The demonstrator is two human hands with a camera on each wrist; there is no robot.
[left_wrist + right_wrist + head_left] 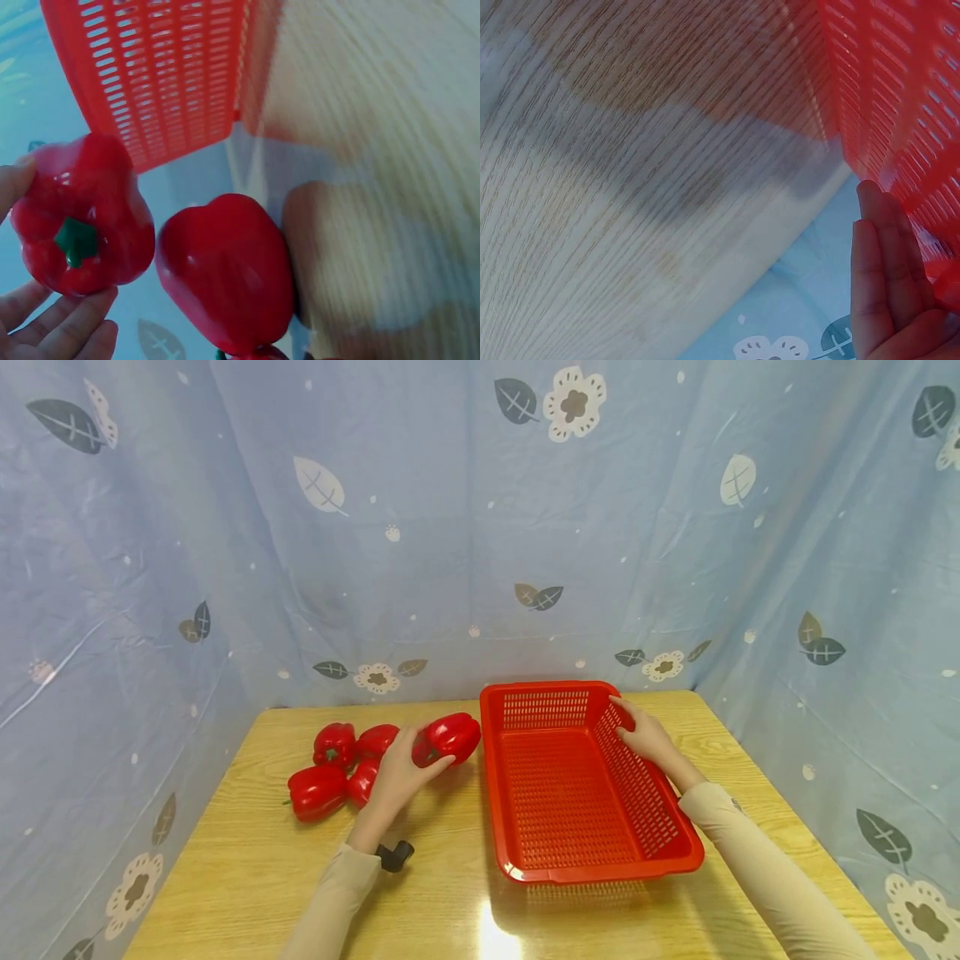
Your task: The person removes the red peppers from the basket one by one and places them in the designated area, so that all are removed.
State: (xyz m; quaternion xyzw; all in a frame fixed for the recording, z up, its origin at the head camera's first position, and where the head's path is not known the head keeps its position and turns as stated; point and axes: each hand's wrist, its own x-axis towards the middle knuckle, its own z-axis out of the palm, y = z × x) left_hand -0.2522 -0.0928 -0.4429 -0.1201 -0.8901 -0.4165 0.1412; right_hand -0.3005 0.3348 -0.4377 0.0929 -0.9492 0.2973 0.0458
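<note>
My left hand (401, 772) grips a red bell pepper (454, 735) just left of the basket's far left corner. In the left wrist view, thumb and fingers hold this pepper (90, 217) from opposite sides, its green stem toward the camera. Another red bell pepper (229, 274) lies right beside it there. With the thumb over the inside, my right hand (649, 739) holds the right rim of a red plastic basket (562, 793) near its far corner. Its fingers (889, 262) lie along the outer wall in the right wrist view. The basket has slotted walls and nothing in it.
Several more red bell peppers (317, 792) lie grouped on the wooden table (232, 877) at the left, partly behind my left hand. A blue patterned curtain (420, 543) closes off the back and both sides. A black wrist mount (396, 857) sits at my left wrist.
</note>
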